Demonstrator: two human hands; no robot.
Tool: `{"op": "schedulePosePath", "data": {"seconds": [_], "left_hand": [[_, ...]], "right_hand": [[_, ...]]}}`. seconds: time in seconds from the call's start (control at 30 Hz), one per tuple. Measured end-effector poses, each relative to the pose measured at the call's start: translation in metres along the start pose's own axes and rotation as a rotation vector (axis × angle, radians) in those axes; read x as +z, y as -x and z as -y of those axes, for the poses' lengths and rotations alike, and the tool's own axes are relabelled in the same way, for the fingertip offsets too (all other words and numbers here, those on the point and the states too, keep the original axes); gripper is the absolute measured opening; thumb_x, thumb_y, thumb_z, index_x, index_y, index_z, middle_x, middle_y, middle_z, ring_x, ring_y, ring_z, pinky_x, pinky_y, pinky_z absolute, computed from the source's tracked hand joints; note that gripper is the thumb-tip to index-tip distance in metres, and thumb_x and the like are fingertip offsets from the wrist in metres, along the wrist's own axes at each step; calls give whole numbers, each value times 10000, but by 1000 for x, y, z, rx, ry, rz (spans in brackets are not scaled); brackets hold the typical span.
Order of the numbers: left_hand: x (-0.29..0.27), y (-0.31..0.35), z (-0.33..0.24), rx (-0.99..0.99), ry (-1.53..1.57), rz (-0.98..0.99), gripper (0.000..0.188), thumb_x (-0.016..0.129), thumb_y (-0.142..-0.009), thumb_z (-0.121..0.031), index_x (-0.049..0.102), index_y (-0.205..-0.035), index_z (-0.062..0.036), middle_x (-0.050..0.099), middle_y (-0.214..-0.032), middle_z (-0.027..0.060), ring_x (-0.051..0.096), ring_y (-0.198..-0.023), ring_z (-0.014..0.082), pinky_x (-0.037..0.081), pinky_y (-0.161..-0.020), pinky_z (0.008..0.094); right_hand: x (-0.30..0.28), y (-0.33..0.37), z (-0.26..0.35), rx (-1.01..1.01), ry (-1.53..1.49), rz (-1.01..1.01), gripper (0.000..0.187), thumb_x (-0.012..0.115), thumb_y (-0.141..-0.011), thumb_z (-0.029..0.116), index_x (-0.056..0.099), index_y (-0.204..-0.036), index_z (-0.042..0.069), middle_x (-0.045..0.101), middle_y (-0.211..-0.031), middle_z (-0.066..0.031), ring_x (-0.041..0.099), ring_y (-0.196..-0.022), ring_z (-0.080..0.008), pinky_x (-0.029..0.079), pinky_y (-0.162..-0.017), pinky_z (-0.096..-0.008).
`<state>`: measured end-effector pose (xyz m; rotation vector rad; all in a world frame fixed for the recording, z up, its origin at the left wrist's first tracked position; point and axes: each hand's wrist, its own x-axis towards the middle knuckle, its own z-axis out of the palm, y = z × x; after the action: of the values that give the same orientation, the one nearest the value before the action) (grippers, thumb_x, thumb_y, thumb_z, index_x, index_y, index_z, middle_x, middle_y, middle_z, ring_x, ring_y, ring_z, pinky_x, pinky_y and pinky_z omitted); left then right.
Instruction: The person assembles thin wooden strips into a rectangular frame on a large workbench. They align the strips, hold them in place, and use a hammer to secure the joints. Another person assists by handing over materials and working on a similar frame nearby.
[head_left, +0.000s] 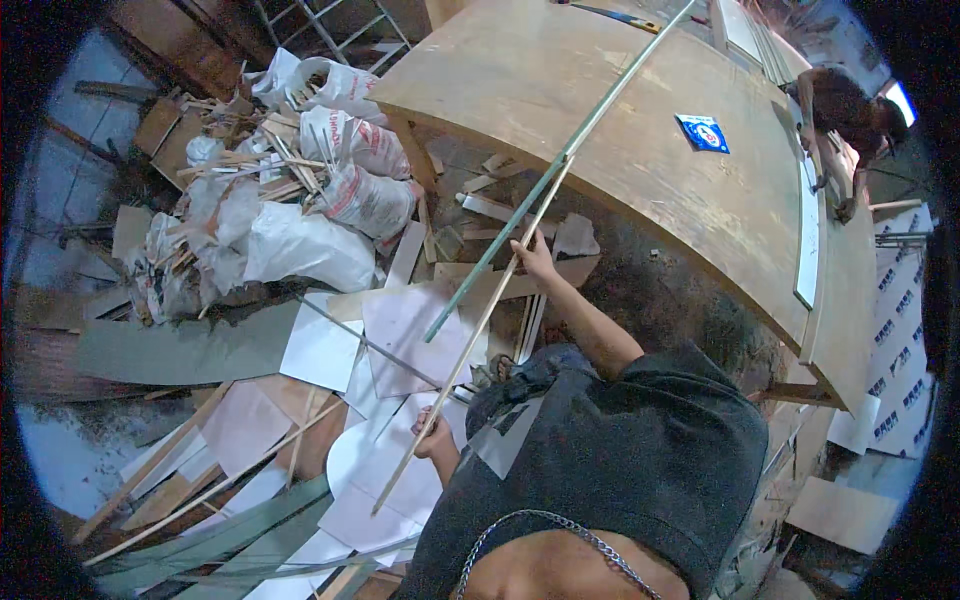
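Both hands grip one thin wooden strip (470, 340) — left hand (432, 437) closed low on it, right hand (535, 255) pinching higher up — holding it slanted above the floor's offcuts (330, 350), beside a green strip (540, 185) leaning on the tabletop (640, 130).

My shirt (620, 450) hides my upper arms; the green strip (560, 165) runs off the top edge; co-worker (845, 115) too dim.

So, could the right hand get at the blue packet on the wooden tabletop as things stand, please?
Probably not straight away: the right hand grips the thin wooden strip, and the blue packet lies well off across the tabletop, though nothing blocks the way.
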<state>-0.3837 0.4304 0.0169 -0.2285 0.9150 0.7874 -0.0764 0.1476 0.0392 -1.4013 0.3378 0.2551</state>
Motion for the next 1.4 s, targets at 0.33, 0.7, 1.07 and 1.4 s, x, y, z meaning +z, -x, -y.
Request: {"op": "schedulePosePath", "data": {"seconds": [0.33,0.7,1.07,1.4], "left_hand": [[-13,6,11,-61,-13,-101,316,391,-831,-220,403,-568,-44,356,-506,72,413,-512,200,478,-742,438],[3,-7,27,-30,-237,-114,314,408,-790,-235,474,-555,-36,479,-573,115,490,-545,251,483,-811,454],[-2,-45,8,-109,-244,144,330,443,-771,-243,434,-481,-87,467,-519,115,378,-431,211,479,-708,407],[13,-28,22,-43,-305,17,393,445,-779,-267,384,-434,-89,463,-528,122,383,-448,228,428,-581,367]], "right_hand": [[-8,1,-1,25,56,-34,933,706,-767,440,193,-1444,53,423,-1342,-226,497,-1168,-315,447,-918,-370],[-39,-50,-69,-200,279,-255,822,693,-810,337,198,-1441,155,537,-1035,-84,556,-838,-180,444,-576,-308],[-14,-57,-52,-224,189,-132,1001,724,-747,449,163,-1431,-19,423,-1333,-233,453,-1212,-297,357,-1004,-365],[-22,-40,-35,-178,72,-109,1010,739,-757,390,114,-1444,-8,427,-1325,-210,463,-1185,-272,380,-973,-341]]}}
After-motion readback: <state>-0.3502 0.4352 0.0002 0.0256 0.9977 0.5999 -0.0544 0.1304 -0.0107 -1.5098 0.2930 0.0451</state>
